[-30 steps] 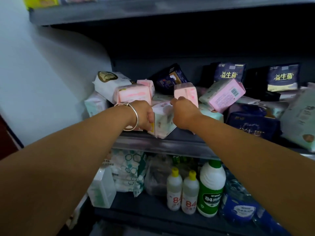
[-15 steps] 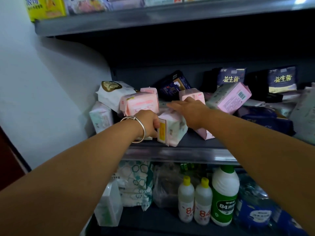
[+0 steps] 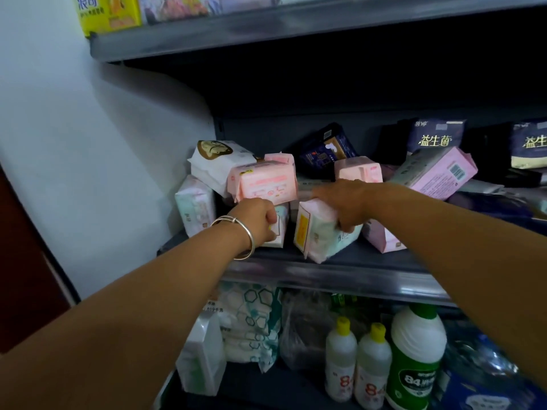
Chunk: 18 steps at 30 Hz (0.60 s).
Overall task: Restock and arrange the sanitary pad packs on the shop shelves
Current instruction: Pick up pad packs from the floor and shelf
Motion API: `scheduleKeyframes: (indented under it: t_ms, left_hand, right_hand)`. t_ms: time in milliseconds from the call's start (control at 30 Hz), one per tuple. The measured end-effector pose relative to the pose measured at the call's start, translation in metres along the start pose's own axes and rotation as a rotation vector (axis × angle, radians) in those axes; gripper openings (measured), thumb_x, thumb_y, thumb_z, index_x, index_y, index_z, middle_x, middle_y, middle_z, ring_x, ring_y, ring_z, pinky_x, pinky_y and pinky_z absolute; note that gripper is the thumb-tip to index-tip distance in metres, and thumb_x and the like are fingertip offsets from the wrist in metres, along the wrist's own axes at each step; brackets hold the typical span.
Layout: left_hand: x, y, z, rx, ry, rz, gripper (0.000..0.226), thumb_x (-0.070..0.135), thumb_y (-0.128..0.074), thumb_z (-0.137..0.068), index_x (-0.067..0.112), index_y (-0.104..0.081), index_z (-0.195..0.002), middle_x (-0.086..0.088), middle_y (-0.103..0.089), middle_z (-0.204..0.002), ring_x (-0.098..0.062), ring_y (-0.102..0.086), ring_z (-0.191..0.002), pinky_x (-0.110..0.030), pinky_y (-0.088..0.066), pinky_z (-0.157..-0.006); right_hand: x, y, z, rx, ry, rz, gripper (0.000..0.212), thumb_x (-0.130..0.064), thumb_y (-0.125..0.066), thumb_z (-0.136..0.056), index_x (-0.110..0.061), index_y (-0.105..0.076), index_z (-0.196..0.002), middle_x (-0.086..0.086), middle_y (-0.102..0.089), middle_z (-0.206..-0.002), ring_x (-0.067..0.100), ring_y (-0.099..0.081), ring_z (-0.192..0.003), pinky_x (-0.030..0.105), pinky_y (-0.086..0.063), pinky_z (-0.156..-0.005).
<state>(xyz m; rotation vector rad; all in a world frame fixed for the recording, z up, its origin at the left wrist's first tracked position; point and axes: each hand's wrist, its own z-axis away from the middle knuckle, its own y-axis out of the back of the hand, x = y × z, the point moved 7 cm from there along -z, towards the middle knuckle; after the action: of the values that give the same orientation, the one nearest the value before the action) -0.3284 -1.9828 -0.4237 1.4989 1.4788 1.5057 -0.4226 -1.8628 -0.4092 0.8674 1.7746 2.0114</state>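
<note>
Both arms are up at the middle grey metal shelf (image 3: 340, 261), and the job here is getting loose packs standing square. The right hand (image 3: 346, 202) lies over the top of a soft white and pale-green plastic pad pack with a yellow end panel (image 3: 318, 232), fingers curled down its far side, thumb hidden, so it has hold of it from above. That pack sits near the shelf's front edge, tilted, its lower corner close to the lip. The left hand (image 3: 257, 220), silver bangle (image 3: 239, 236) at the wrist, is closed in a loose fist against a small white pack standing upright (image 3: 279, 229), fingertips pinching its near face; how firm that grip is I cannot tell.

Above the left hand a pink plastic pack (image 3: 263, 182) rests on the pile, leaning on a white pack with a gold oval emblem (image 3: 219, 161). That one looks ready to slide if the pack under it shifts, so steady it or move slowly.

To do this well, I'd say: bring the tilted pack's base flat on the shelf first, then push it back from the lip and snug it against the small white one, faces forward. These soft wraps squash and slip, so press on the broad sides, not the corners. The pale pink box (image 3: 438, 176) and the dark navy packs with gold lettering (image 3: 435, 137) behind are jumbled too, and they'll want squaring after.
</note>
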Motion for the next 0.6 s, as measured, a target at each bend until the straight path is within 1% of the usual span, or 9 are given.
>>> scheduleKeyframes:
  t_ms: [67, 133, 233, 300, 367, 433, 533, 600]
  left_hand:
    - [-0.004, 0.007, 0.003, 0.059, 0.026, -0.027, 0.031, 0.016, -0.073, -0.078, 0.009, -0.061, -0.106, -0.011, -0.058, -0.112, -0.027, -0.057, -0.104, -0.032, -0.046, -0.092]
    - [-0.005, 0.011, 0.007, 0.085, 0.064, -0.109, 0.042, 0.023, -0.072, -0.080, 0.009, -0.055, -0.115, -0.014, -0.050, -0.121, -0.030, -0.051, -0.109, -0.034, -0.044, -0.093]
    - [-0.008, 0.008, 0.010, 0.069, 0.150, -0.217, 0.062, 0.035, -0.070, -0.080, 0.011, -0.042, -0.129, -0.017, -0.034, -0.135, -0.035, -0.038, -0.120, -0.042, -0.041, -0.099]
    - [-0.008, 0.005, 0.008, 0.067, 0.193, -0.214, 0.068, 0.041, -0.070, -0.079, 0.014, -0.037, -0.133, -0.018, -0.027, -0.140, -0.037, -0.033, -0.123, -0.045, -0.039, -0.101]
    - [-0.008, 0.003, 0.005, 0.105, 0.233, -0.192, 0.070, 0.044, -0.069, -0.079, 0.017, -0.035, -0.133, -0.018, -0.024, -0.140, -0.038, -0.032, -0.123, -0.045, -0.037, -0.100]
    - [-0.006, 0.003, 0.003, 0.157, 0.245, -0.193, 0.065, 0.046, -0.067, -0.079, 0.019, -0.038, -0.130, -0.018, -0.025, -0.137, -0.038, -0.032, -0.121, -0.043, -0.037, -0.097]
    - [-0.006, 0.002, 0.001, 0.173, 0.234, -0.247, 0.056, 0.049, -0.063, -0.082, 0.020, -0.042, -0.126, -0.016, -0.030, -0.134, -0.038, -0.036, -0.119, -0.043, -0.037, -0.096]
    - [-0.004, 0.004, -0.001, 0.175, 0.189, -0.296, 0.053, 0.048, -0.060, -0.084, 0.019, -0.044, -0.125, -0.016, -0.036, -0.132, -0.037, -0.039, -0.119, -0.042, -0.039, -0.095]
  right_hand:
    - [0.004, 0.003, 0.004, 0.006, -0.027, -0.074, 0.082, -0.017, -0.079, -0.064, -0.026, -0.036, -0.134, 0.005, -0.050, -0.116, 0.023, -0.046, -0.103, 0.036, -0.049, -0.086]
    - [0.007, 0.007, 0.012, 0.008, -0.053, -0.124, 0.072, -0.024, -0.080, -0.064, -0.021, -0.043, -0.126, 0.003, -0.047, -0.108, 0.020, -0.044, -0.098, 0.034, -0.049, -0.081]
    - [0.010, 0.014, 0.022, 0.021, -0.079, -0.166, 0.063, -0.028, -0.078, -0.067, -0.018, -0.047, -0.121, 0.005, -0.050, -0.110, 0.020, -0.046, -0.095, 0.031, -0.046, -0.075]
    - [0.016, 0.017, 0.025, 0.048, -0.096, -0.224, 0.063, -0.030, -0.078, -0.067, -0.017, -0.047, -0.121, 0.004, -0.050, -0.110, 0.018, -0.047, -0.093, 0.029, -0.045, -0.073]
    - [0.020, 0.021, 0.024, 0.076, -0.106, -0.277, 0.059, -0.031, -0.078, -0.069, -0.015, -0.049, -0.117, 0.004, -0.050, -0.107, 0.018, -0.049, -0.090, 0.028, -0.045, -0.071]
    - [0.023, 0.023, 0.021, 0.100, -0.116, -0.318, 0.053, -0.031, -0.078, -0.069, -0.013, -0.050, -0.111, 0.004, -0.052, -0.103, 0.018, -0.051, -0.088, 0.028, -0.046, -0.070]
    - [0.024, 0.028, 0.015, 0.121, -0.125, -0.340, 0.049, -0.036, -0.078, -0.067, -0.011, -0.055, -0.103, 0.003, -0.056, -0.103, 0.020, -0.055, -0.093, 0.030, -0.050, -0.078]
    - [0.029, 0.033, 0.015, 0.142, -0.142, -0.359, 0.048, -0.039, -0.077, -0.067, -0.010, -0.060, -0.102, 0.005, -0.060, -0.104, 0.021, -0.058, -0.095, 0.033, -0.051, -0.083]
